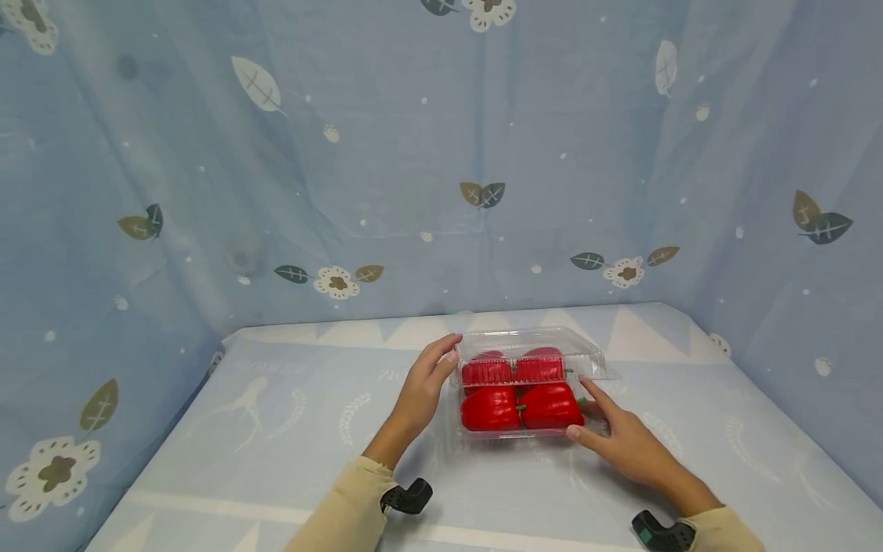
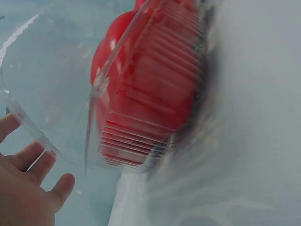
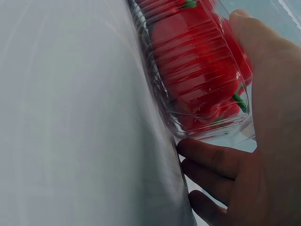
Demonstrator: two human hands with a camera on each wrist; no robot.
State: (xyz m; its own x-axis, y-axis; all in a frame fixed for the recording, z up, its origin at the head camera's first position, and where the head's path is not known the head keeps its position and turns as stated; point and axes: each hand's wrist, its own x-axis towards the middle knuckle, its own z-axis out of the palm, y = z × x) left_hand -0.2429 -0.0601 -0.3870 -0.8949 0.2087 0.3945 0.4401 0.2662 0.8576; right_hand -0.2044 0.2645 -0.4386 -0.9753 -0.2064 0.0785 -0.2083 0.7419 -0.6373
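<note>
Hands (image 1: 421,387) flanking clear clamshell box (image 1: 527,383), fingers relaxed, touching, red peppers (image 1: 520,406) inside

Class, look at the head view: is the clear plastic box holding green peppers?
No, the peppers inside the clear plastic box are red, with only small green stems.
</note>
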